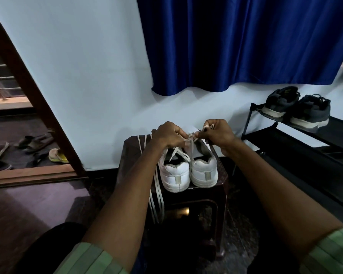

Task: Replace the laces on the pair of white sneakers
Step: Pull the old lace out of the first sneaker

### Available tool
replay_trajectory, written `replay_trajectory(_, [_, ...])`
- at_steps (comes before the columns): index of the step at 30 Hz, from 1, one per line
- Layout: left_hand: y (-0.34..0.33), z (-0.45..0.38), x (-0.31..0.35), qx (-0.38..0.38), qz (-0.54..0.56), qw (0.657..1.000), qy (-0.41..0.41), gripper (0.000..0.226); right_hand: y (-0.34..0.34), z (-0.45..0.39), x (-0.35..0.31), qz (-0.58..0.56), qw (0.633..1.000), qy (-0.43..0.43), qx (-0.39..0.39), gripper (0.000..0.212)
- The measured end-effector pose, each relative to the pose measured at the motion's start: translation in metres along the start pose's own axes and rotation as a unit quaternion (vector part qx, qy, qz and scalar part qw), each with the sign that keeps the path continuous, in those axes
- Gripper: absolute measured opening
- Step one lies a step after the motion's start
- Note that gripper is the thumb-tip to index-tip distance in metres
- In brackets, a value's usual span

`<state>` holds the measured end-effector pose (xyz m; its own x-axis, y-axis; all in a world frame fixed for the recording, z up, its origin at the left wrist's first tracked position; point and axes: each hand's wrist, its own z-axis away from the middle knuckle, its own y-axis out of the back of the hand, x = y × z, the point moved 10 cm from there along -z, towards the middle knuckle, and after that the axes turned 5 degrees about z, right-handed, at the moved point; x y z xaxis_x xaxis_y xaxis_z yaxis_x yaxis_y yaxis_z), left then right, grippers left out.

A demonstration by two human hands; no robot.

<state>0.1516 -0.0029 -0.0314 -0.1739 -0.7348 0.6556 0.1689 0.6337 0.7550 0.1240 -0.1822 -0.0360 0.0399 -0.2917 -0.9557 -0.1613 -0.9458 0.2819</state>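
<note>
Stool: our pair of white sneakers (pixel 188 169) stood heels toward us on the dark stool (pixel 222 175), heels at its near edge.
Room: the shoe rack (pixel 285 139) stood close on the right, bare floor on the left.
Spare laces: loose laces (pixel 156 194) hung over the stool's left edge.
Left hand: our left hand (pixel 169 135) pinched the lace (pixel 190 138) above the shoes.
Right hand: our right hand (pixel 218 133) pinched the same lace, fingers curled.

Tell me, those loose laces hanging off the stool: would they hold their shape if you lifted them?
Probably not. The loose laces drape limply over the stool's edge, so they look floppy. They are thin and flat, so likely very light. Hanging half off, a slight tug might slide them to the floor.
</note>
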Motion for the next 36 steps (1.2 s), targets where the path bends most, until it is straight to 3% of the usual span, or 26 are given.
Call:
replay_trajectory(3, [0.0, -0.002, -0.002, -0.013, 0.037, 0.999, -0.008, 0.015, 0.004, -0.001, 0.011, -0.062, 0.997, -0.041, 0.019, 0.048])
replay_trajectory(5, [0.0, 0.0, 0.0, 0.002, -0.001, 1.0, -0.007, 0.007, -0.002, -0.001, 0.015, -0.07, 0.996, -0.054, 0.0, 0.045])
replay_trajectory(8, [0.003, 0.0, 0.011, 0.056, -0.102, 0.993, -0.021, 0.014, -0.012, 0.001, 0.01, -0.017, 0.998, -0.038, -0.053, 0.041])
replay_trajectory(13, [-0.011, -0.004, 0.01, -0.012, -0.168, 0.986, -0.013, 0.028, -0.008, 0.003, -0.004, 0.099, 0.992, 0.026, -0.075, 0.039])
replay_trajectory(15, [-0.009, -0.003, 0.012, -0.005, -0.178, 0.983, -0.034, 0.025, -0.008, 0.003, -0.007, 0.125, 0.988, 0.051, -0.08, 0.04])
replay_trajectory(18, [-0.008, -0.004, 0.018, 0.005, -0.067, 0.994, -0.081, 0.009, -0.006, 0.003, -0.011, 0.155, 0.981, 0.076, -0.083, 0.043])
replay_trajectory(20, [-0.018, -0.003, 0.026, -0.051, 0.045, 0.992, -0.102, 0.025, -0.006, 0.004, -0.015, 0.195, 0.973, 0.096, -0.081, 0.042])
replay_trajectory(22, [-0.028, 0.001, 0.032, -0.085, 0.057, 0.989, -0.107, 0.04, -0.007, 0.002, -0.015, 0.219, 0.967, 0.107, -0.077, 0.039])
replay_trajectory(27, [-0.017, 0.005, 0.033, -0.044, 0.013, 0.995, -0.091, 0.035, -0.017, 0.003, -0.005, 0.135, 0.98, 0.076, -0.122, 0.035])
replay_trajectory(31, [-0.005, 0.005, 0.023, 0.002, -0.014, 0.999, -0.037, 0.018, -0.014, 0.005, -0.009, 0.059, 0.988, 0.057, -0.134, 0.031])
replay_trajectory(36, [-0.009, 0.005, 0.015, -0.021, 0.045, 0.999, -0.022, 0.017, -0.013, 0.005, 0.003, -0.015, 0.986, -0.032, -0.16, 0.036])
